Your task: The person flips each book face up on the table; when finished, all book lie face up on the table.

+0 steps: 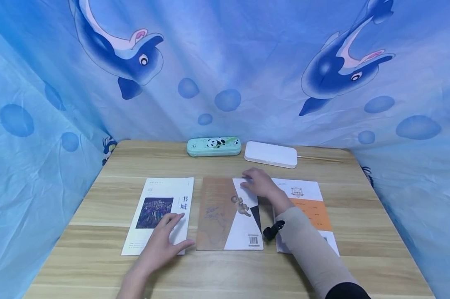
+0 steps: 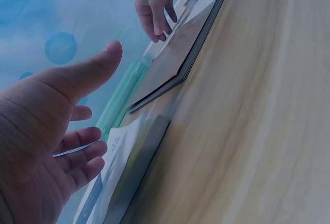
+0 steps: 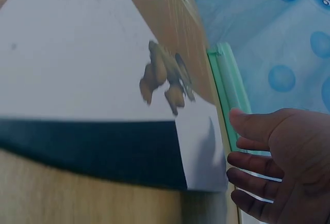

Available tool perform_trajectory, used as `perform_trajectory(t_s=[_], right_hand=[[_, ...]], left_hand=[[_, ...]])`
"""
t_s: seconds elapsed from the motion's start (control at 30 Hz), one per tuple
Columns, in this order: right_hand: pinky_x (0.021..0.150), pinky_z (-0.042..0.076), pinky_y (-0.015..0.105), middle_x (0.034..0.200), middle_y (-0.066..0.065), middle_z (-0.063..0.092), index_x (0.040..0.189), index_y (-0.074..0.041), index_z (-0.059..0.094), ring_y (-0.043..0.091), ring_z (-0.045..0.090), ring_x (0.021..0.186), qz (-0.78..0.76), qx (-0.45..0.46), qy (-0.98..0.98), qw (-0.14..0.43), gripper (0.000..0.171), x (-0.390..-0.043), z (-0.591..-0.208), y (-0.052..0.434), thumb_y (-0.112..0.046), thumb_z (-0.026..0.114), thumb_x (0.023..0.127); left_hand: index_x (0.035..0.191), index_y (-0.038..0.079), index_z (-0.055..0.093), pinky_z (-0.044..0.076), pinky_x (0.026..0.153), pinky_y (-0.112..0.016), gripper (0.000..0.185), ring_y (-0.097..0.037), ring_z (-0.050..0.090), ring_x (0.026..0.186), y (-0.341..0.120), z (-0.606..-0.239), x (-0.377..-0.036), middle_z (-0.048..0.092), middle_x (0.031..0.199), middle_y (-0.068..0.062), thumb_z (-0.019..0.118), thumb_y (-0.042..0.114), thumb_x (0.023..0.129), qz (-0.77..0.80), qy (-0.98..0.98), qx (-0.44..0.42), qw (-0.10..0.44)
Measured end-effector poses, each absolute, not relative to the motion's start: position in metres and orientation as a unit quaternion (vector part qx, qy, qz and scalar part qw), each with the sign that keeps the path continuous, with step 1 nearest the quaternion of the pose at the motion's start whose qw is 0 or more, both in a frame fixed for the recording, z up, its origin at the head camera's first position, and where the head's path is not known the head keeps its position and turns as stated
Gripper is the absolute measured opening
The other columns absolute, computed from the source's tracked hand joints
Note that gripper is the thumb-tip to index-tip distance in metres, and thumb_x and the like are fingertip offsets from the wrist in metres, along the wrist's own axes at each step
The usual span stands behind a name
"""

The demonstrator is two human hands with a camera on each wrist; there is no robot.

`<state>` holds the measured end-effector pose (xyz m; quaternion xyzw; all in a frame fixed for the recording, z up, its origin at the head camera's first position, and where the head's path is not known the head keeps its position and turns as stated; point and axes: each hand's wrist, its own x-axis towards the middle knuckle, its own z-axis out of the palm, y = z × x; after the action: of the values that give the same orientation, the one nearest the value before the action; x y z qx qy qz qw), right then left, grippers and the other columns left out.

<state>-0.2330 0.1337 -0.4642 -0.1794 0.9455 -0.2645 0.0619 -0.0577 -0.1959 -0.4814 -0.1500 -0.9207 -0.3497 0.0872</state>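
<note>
Tabletop: pale, smooth wood-grain board (image 1: pixel 228 276); its centre is your clock's centre, 12 pointing away from you.
Right arm: your beige-grey cloth sleeve (image 1: pixel 309 247) crosses at 4, a small black rounded device (image 1: pixel 272 231) at the wrist.
Left hand: your bare left hand (image 1: pixel 166 241) at 8, fingers loosely bent, thumb apart, gripping nothing.
Left book: white rectangular paper book with a dark purple-blue picture (image 1: pixel 155 214), flat at 9, partly under that hand; contact cannot be told.
Middle book: brown-and-white glossy paper book (image 1: pixel 220 216), flat at the centre.
Right book: white-and-orange paper book (image 1: pixel 314 214), flat at 3, partly hidden by your sleeve.
Right hand: your right hand (image 1: pixel 260 182) at 1, fingers relaxed and empty, by the middle book's far edge.
Far row: white rounded flat box (image 1: pixel 270 154) at 1, thin brown sticks (image 1: pixel 322 158) at 2, mint-green panda-printed case (image 1: pixel 213 147) at 12.
Backdrop: creased blue sheet (image 1: pixel 266 62) beyond.
Count: three books, one box, one case, two large printed dolphins (image 1: pixel 144 68).
</note>
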Motion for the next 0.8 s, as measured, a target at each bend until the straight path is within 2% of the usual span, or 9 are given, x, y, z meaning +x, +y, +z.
perform_trajectory(t_s=[0.3,0.6,0.8], right_hand=[[0.105,0.049,0.048,0.127,0.015,0.065,0.134,-0.003,0.063,0.032,0.059,0.122,-0.260,-0.156,0.951,0.066,0.045,-0.232,-0.467,0.145,-0.025,0.071,0.096],[0.098,0.053,0.048,0.122,0.016,0.067,0.132,-0.003,0.064,0.032,0.063,0.113,-0.276,-0.138,0.949,0.061,0.044,-0.232,-0.470,0.155,-0.024,0.073,0.094],[0.096,0.054,0.047,0.119,0.016,0.068,0.131,-0.002,0.065,0.032,0.064,0.110,-0.285,-0.143,0.946,0.055,0.043,-0.230,-0.472,0.159,-0.023,0.073,0.094]], left_hand=[[0.136,0.000,0.061,0.047,0.108,-0.047,0.080,-0.025,0.059,0.120,-0.176,-0.484,-0.056,0.060,0.128,-0.003,0.093,0.031,0.070,-0.384,-0.910,-0.151,0.034],[0.138,-0.001,0.058,0.054,0.099,-0.040,0.088,-0.015,0.061,0.108,-0.159,-0.485,-0.056,0.059,0.131,-0.001,0.096,0.027,0.063,-0.386,-0.909,-0.160,-0.013],[0.134,-0.004,0.060,0.052,0.101,-0.041,0.087,-0.022,0.062,0.112,-0.152,-0.486,-0.057,0.061,0.130,-0.007,0.097,0.019,0.059,-0.380,-0.916,-0.127,-0.012]])
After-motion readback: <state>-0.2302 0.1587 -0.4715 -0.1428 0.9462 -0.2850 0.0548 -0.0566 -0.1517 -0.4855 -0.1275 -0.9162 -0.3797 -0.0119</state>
